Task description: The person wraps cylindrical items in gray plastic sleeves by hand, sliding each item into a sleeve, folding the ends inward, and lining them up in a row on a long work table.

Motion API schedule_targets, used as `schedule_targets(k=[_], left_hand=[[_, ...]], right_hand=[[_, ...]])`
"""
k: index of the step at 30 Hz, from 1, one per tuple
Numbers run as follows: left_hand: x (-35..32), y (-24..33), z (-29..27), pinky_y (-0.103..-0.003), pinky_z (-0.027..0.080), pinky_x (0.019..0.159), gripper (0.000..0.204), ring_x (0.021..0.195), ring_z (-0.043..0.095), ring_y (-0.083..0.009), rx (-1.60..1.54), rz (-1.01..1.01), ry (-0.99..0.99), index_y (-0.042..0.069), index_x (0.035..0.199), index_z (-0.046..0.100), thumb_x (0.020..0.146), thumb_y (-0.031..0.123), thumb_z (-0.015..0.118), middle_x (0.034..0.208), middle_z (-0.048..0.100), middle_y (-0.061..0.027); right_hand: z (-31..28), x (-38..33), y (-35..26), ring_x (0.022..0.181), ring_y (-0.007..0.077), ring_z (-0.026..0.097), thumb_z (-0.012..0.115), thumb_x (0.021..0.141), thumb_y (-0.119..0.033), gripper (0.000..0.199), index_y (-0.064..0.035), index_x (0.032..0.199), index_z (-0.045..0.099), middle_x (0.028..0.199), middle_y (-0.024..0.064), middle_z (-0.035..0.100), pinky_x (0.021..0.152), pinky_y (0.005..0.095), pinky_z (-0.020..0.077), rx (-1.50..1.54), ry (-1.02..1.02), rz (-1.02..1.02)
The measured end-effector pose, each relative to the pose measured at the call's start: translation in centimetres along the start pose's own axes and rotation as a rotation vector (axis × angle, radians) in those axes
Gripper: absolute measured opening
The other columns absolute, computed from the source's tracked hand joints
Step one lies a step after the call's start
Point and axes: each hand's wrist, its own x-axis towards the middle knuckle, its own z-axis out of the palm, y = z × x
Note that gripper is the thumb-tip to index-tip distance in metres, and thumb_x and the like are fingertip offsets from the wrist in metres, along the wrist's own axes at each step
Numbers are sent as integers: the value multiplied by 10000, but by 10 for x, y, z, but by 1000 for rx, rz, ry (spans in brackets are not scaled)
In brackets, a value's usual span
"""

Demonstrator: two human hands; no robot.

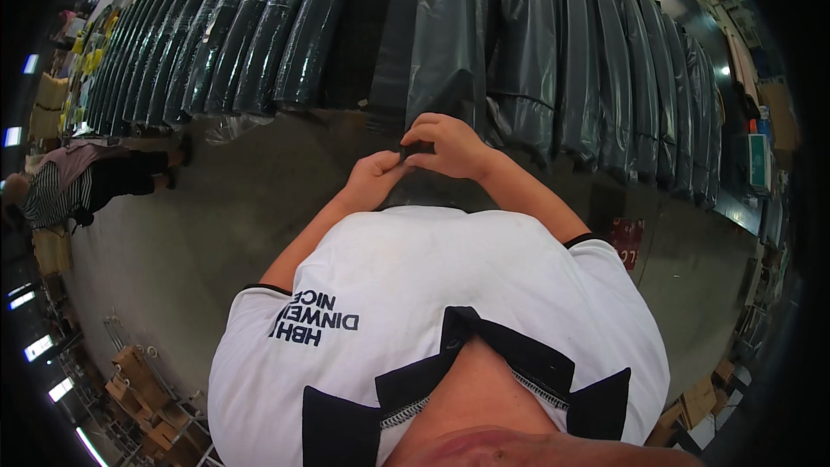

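Observation:
My left hand (pixel 376 180) and my right hand (pixel 450 147) meet in front of my chest, just off the table's near edge. Both are closed, with thumbs and fingertips pinched together around a small dark bit (pixel 404 153) that is too small to make out. Directly beyond them lies a long roll-shaped bundle in a dark grey plastic bag (pixel 445 43), its near end beside my right fingers. Whether the dark bit belongs to this bag cannot be seen.
Several bundles in clear shiny film (pixel 298 43) lie side by side to the left. More bundles in grey plastic bags (pixel 581 60) fill the right side. Another person (pixel 95 182) stands at the far left. Cardboard boxes (pixel 138 376) are stacked at the lower left.

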Motion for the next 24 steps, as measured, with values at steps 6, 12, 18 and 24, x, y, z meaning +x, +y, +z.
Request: schedule_targets(k=[6, 12, 18, 24], left_hand=[[11, 41, -20, -338, 485, 707, 59, 804, 601, -258, 587, 303, -92, 21, 831, 627, 851, 63, 662, 858, 628, -99], [26, 48, -40, -365, 497, 837, 279, 1005, 600, -301, 605, 345, -189, 71, 1054, 653, 781, 102, 705, 1065, 652, -97], [82, 76, -59, -391, 307, 1126, 650, 1376, 360, -234, 1119, 712, -76, 111, 1357, 490, 741, 89, 697, 1472, 417, -40], [148, 74, -57, -391, 201, 1191, 534, 1432, 282, -190, 1381, 1198, -378, 150, 1344, 505, 820, 144, 609, 1516, 371, 15]], right_hand=[[-1, 2, -4, 761, 212, 604, 783, 718, -110, 177, -55, 849, 678, 866, 57, 601, 679, 309, 496, 73, -54, 164], [10, -29, -4, 739, 210, 611, 792, 699, -95, 153, -66, 733, 646, 767, 44, 606, 646, 316, 485, 183, 132, 103], [66, -181, 49, 770, 230, 625, 758, 772, -156, 112, -77, 805, 686, 824, 84, 642, 647, 340, 491, 45, 28, 429], [67, -292, 76, 998, 316, 644, 651, 819, -281, 312, -112, 1074, 709, 1092, 141, 673, 845, 414, 525, -607, -569, 939]])
